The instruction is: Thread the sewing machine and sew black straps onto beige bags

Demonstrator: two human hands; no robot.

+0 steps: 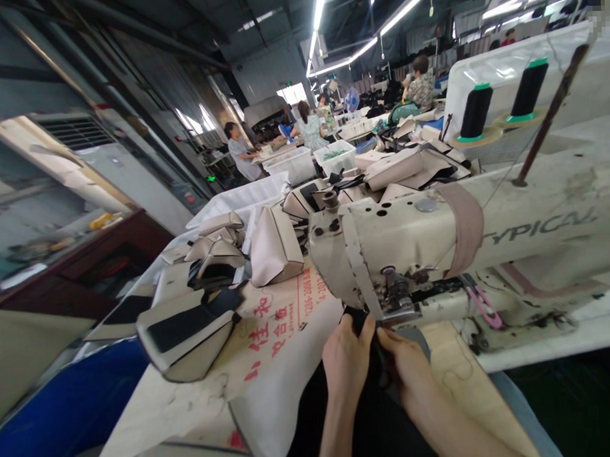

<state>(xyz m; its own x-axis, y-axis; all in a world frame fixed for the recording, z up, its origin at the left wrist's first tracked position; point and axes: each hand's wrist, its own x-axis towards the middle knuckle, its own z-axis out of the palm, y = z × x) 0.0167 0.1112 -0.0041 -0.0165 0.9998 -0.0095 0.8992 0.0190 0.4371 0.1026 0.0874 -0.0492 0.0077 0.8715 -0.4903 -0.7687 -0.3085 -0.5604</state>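
Both of my hands are at the needle end of a cream sewing machine marked TYPICAL. Dark fabric lies under them and runs toward me over the table edge. My left hand pinches the black fabric just left of the machine's head. Close beside it, my right hand grips the same piece, thumb and fingers pressed together near the presser area. A grey part of the piece shows beyond my right hand. The needle and presser foot are mostly hidden by the machine's head and my fingers.
Beige and black sewn pieces lie on the plywood table to the left and pile up behind the machine. Two black thread cones stand above it. Pink-handled snips rest on its bed. Several people work farther back near white bins.
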